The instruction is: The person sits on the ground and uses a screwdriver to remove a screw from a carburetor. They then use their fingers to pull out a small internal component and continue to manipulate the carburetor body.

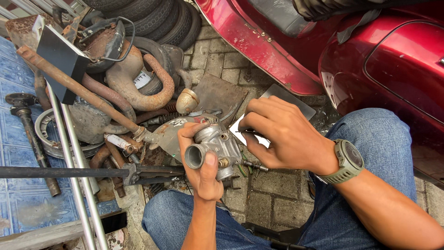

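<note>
The left hand grips a small grey metal carburetor, fingers curled over its top and the thumb pressed beside the round open mouth that faces left. The part is held up between the person's knees, above the brick paving. The right hand sits just to the right of it, fingers pinched shut on a thin metal tool whose tip points left, toward the top of the carburetor; whether the tip touches it cannot be told. A grey-green wristwatch is strapped to the right wrist. Both legs wear blue jeans. Beyond the right hand stands a dark red scooter body, with a flat metal plate on the ground between them. Beyond the left hand lies a heap of rusty scrap: a bent exhaust pipe, a long rusty rod, and stacked black tyres further back. To the left of the left hand a dark bar runs across two pale metal tubes, over blue patterned tiles.
</note>
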